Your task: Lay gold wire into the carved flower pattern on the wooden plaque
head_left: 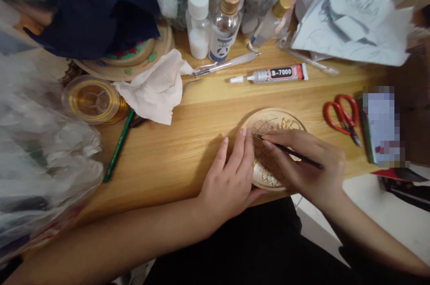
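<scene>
Bare hands (228, 182), bare forearms (134, 233), plain black clothing (255, 244) over the lap

Red-handled scissors (348, 127) lie over on the right, tips angled toward the near edge; a green pencil (118, 148) slants across the left. Up at the back, a white-capped bottle (199, 29) stands beside a copper-capped bottle (224, 29), navy cloth (104, 11) spreads left, sketched paper (356, 16) sits right.

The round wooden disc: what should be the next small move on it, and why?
Perhaps the right hand should ease the dark tool along the drawn lines: its tip is near them, while gold outlines mark other parts. The left hand touches the disc.
</scene>
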Demonstrator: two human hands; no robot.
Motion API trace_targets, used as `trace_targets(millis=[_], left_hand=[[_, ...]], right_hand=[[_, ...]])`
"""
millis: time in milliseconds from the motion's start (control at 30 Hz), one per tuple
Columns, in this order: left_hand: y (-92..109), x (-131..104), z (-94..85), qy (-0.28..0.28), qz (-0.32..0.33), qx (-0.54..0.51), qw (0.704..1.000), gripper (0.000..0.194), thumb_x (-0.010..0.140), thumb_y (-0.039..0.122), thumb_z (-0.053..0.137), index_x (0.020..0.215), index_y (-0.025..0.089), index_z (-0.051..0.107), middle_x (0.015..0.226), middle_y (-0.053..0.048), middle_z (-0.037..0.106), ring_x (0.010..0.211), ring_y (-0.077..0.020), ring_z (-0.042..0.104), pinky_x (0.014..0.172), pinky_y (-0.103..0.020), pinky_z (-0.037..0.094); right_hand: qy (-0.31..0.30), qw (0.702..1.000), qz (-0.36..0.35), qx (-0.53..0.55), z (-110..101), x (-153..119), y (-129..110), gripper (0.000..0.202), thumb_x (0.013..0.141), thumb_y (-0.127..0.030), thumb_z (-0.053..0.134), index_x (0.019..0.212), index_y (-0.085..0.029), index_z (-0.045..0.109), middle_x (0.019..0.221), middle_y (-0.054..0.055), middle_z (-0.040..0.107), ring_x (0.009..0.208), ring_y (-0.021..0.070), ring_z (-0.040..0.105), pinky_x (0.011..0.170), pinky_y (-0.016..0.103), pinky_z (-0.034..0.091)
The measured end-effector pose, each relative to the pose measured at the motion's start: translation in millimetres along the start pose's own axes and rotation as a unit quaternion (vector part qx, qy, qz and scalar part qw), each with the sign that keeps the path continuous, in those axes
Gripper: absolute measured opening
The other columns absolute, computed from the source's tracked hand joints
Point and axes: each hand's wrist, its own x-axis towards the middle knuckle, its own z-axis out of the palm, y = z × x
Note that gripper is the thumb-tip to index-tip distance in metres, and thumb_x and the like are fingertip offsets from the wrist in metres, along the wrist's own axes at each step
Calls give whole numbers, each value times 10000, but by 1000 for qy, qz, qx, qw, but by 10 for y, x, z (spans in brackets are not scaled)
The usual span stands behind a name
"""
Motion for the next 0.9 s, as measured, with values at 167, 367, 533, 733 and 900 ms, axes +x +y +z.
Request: trace_targets(millis=[167,367,533,733,900], left_hand=[[6,3,14,4,-2,-3,1000,764,965,574,259,1383,-38,447,1472,-213,425,1409,-327,332,1130,-479,309],[8,11,12,3,-7,-10,1000,780,965,575,254,1387,-57,431,1460,-206,444,1405,-324,335,1123,-474,321],[1,15,16,2,-3,-8,1000,800,943,602,294,1386,-48,440,1458,-202,449,1399,-328,334,1118,-480,327],[-1,7,5,-4,-3,-6,1000,845,915,662,321,1389,-26,451,1459,-189,452,1400,-328,328,1116,-467,334],[-1,5,4,-1,0,-9,1000,830,929,648,302,1387,-28,452,1456,-184,457,1395,-328,337,1112,-468,337]], right_hand=[[-79,995,-66,0,-130,154,74,147,853,-145,638,969,-231,669,894,25,750,810,168,723,703,301,612],[-172,973,-151,-5,-251,343,180,106,892,-177,591,976,-212,647,907,46,746,838,175,721,725,307,610],[-220,951,-217,-2,-292,480,267,128,934,-197,513,975,-184,634,886,64,740,846,179,717,723,298,602],[-254,928,-272,-9,-299,648,226,250,987,-246,398,1006,-193,641,956,55,741,938,182,700,813,306,599],[-270,921,-282,0,-312,710,236,269,985,-235,394,1005,-206,661,940,42,748,920,186,704,794,315,599]])
